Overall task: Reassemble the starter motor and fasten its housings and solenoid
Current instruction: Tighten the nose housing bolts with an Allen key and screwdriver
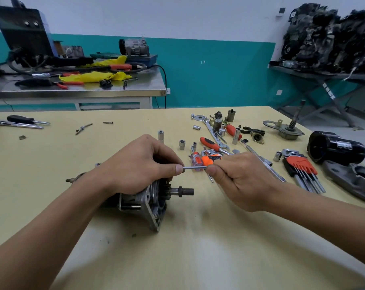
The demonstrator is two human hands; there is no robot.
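Observation:
The starter motor [150,203] lies on its side on the yellow table [177,248], its pinion shaft pointing right and its aluminium nose housing facing me. My left hand [139,166] lies over the motor's top, thumb and fingers pinching the left end of a thin hex key [195,167]. My right hand [240,181] pinches the key's right end. The key sits level just above the housing. The motor's rear body is hidden under my left hand and forearm.
Sockets [182,144], spanners, an orange-handled screwdriver [208,142] and an orange hex key set [302,166] lie scattered to the right. A black motor housing [334,149] sits at the far right. A screwdriver [24,119] and loose bolts [84,127] lie far left.

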